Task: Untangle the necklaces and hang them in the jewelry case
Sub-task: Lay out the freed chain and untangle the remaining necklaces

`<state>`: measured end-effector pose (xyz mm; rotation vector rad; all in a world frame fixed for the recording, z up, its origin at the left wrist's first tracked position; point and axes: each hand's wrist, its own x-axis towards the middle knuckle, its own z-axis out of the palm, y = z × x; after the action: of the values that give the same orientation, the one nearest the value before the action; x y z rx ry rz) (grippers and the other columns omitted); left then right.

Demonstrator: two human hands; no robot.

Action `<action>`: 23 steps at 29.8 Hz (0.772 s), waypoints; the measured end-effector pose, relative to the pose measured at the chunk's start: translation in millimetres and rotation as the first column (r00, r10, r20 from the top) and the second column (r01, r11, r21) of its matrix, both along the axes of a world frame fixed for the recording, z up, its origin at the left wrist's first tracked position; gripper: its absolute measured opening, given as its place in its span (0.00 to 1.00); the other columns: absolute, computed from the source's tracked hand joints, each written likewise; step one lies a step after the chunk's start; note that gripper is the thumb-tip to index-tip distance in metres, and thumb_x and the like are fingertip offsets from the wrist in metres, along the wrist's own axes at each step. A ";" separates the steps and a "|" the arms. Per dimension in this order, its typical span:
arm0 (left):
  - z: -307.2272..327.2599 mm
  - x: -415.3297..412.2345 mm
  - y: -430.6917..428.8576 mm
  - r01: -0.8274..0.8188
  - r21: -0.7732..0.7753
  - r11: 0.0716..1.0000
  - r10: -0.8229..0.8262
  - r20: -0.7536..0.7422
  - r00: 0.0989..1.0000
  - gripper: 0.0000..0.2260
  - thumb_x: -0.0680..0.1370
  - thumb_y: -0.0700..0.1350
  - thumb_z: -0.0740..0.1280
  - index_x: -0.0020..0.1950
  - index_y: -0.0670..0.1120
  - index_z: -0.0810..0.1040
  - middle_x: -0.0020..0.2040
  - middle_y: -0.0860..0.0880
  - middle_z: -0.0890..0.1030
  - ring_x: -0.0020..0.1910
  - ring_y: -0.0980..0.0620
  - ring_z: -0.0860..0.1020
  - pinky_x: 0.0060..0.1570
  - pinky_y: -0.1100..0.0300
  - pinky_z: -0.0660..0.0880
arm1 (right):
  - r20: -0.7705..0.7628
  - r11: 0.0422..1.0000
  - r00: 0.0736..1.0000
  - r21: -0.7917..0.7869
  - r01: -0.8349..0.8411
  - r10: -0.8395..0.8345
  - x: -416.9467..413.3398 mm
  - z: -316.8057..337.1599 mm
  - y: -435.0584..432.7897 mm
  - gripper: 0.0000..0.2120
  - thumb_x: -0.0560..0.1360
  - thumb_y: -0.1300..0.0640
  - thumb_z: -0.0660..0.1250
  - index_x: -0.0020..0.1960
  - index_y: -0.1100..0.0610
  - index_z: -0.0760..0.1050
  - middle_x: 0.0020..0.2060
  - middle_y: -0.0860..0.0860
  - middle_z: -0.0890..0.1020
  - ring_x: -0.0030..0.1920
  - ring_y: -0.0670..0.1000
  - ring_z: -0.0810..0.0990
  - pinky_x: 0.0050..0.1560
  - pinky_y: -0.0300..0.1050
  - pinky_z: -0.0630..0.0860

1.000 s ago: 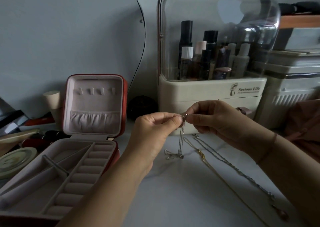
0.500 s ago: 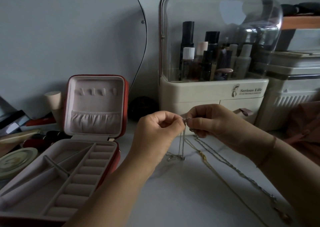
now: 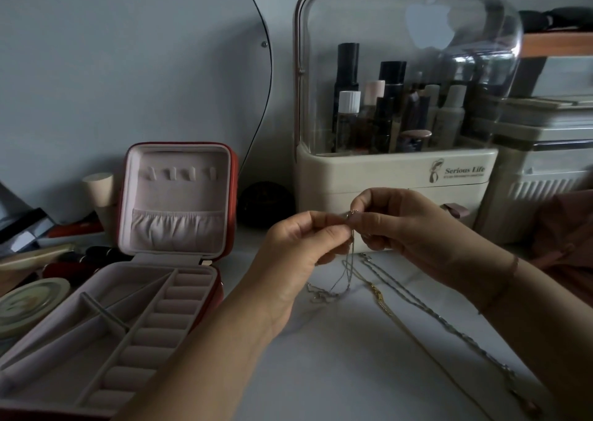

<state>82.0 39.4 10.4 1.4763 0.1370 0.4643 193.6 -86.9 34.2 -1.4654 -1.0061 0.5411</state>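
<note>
A thin silver necklace (image 3: 348, 269) hangs from between my two hands, its lower end pooled on the white tabletop. My left hand (image 3: 298, 247) and my right hand (image 3: 404, 228) both pinch its clasp end, fingertips almost meeting above the table. To the right on the table lie a gold necklace (image 3: 382, 301) and a silver twisted chain (image 3: 449, 324), stretched toward the front right. The red jewelry case (image 3: 179, 260) stands open at the left, its lid upright with a row of small hooks (image 3: 179, 173) and a gathered pocket.
A cream cosmetics organizer (image 3: 394, 176) with a clear dome stands right behind my hands. A white storage box (image 3: 539, 170) is at the far right. Left of the case lie a round tin (image 3: 29, 301), a cream cup (image 3: 99, 189) and lipsticks. A mirror edge curves behind.
My hands have stayed together at the clasp, with the fingers shifting slightly. The hanging chain's lower end has moved a little on the table.
</note>
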 end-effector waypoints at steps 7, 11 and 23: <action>0.8 0.0 1.2 -0.036 0.013 0.999 0.036 0.024 0.999 0.05 0.70 0.45 0.70 0.43 0.46 0.83 0.34 0.52 0.82 0.38 0.58 0.79 0.45 0.62 0.74 | 0.010 0.999 1.000 -0.042 -0.008 0.009 0.8 0.9 -1.6 0.07 0.66 0.57 0.69 0.41 0.60 0.77 0.29 0.51 0.75 0.30 0.46 0.70 0.31 0.37 0.68; -1.5 1.0 2.2 -0.067 0.029 0.997 0.067 0.016 0.998 0.05 0.74 0.41 0.68 0.41 0.46 0.83 0.33 0.51 0.81 0.37 0.57 0.78 0.43 0.64 0.73 | -0.001 0.999 1.000 -0.040 -0.016 0.016 -1.0 2.9 -1.4 0.07 0.66 0.59 0.69 0.42 0.61 0.79 0.31 0.53 0.77 0.31 0.46 0.70 0.31 0.36 0.69; -3.0 1.9 3.7 -0.053 0.038 0.998 0.054 -0.018 0.998 0.04 0.74 0.40 0.68 0.42 0.46 0.82 0.31 0.52 0.80 0.34 0.60 0.76 0.43 0.63 0.72 | -0.004 0.997 0.998 -0.054 -0.064 0.064 -2.2 3.2 -1.7 0.05 0.67 0.61 0.74 0.40 0.59 0.79 0.34 0.56 0.76 0.31 0.47 0.70 0.31 0.36 0.69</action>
<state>83.9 43.1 7.5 1.5174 0.1840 0.4983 191.4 -88.6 37.5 -1.4839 -1.0461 0.6200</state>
